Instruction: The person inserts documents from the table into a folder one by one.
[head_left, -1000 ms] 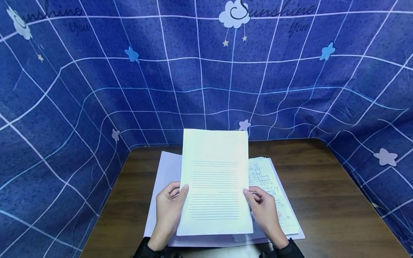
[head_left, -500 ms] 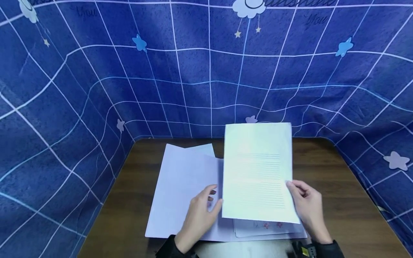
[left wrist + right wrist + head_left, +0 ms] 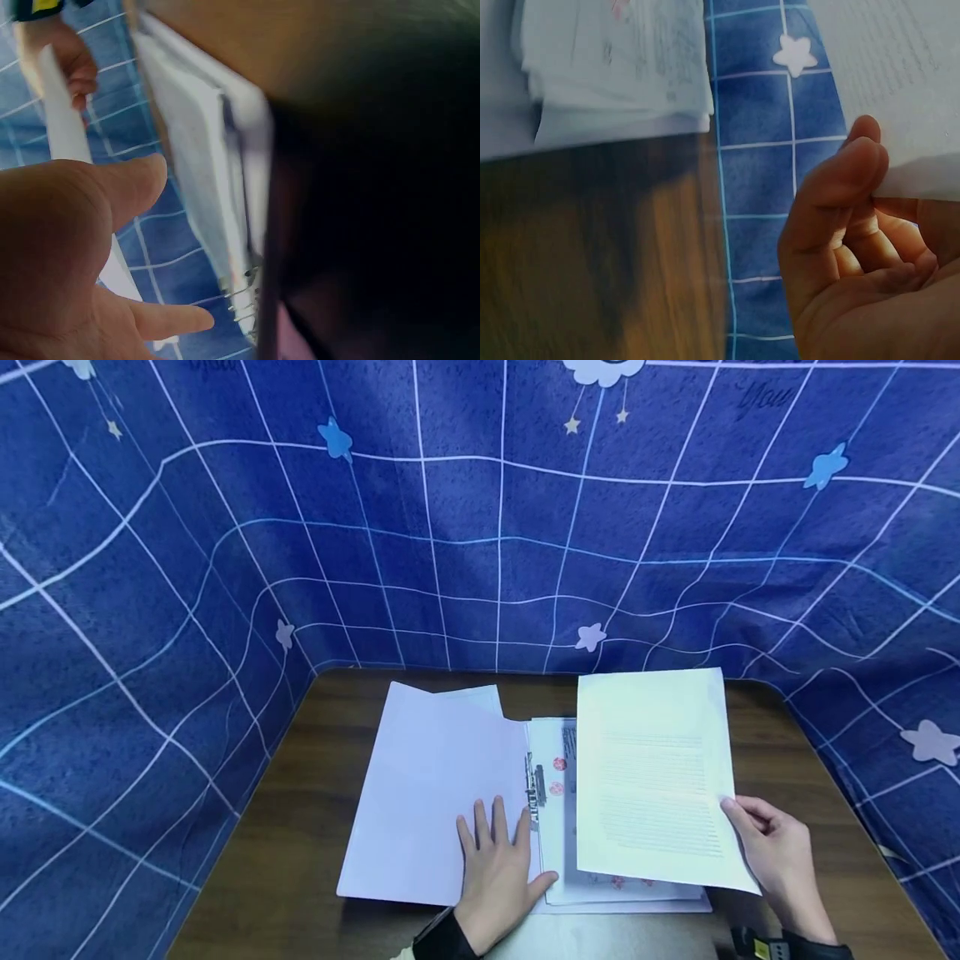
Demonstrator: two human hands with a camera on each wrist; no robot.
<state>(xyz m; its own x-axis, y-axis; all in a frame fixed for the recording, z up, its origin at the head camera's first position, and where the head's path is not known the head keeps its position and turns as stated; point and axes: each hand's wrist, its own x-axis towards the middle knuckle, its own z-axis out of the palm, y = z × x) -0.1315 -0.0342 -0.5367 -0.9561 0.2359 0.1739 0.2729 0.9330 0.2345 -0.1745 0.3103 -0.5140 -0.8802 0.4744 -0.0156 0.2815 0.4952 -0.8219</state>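
Observation:
A white sheet of paper (image 3: 652, 768) with printed lines is raised over the right side of an open pale-lilac ring binder (image 3: 427, 793). My right hand (image 3: 776, 852) pinches the sheet's right edge between thumb and fingers, as the right wrist view also shows. My left hand (image 3: 497, 877) lies with fingers spread over the binder's left cover, near the metal ring clasp (image 3: 536, 787). Its thumb reaches past the spine toward the stack of papers (image 3: 553, 843) with red stamps. The sheet hides most of that stack.
Another pale sheet or cover corner (image 3: 480, 697) sticks out behind the binder's left cover. The brown wooden table (image 3: 300, 827) extends on both sides. A blue grid-patterned cloth (image 3: 465, 560) with stars surrounds its back and sides.
The sheet, at first held by both hands at the middle, has moved right in the right hand. My left hand let go and moved onto the binder, whose ring clasp now shows.

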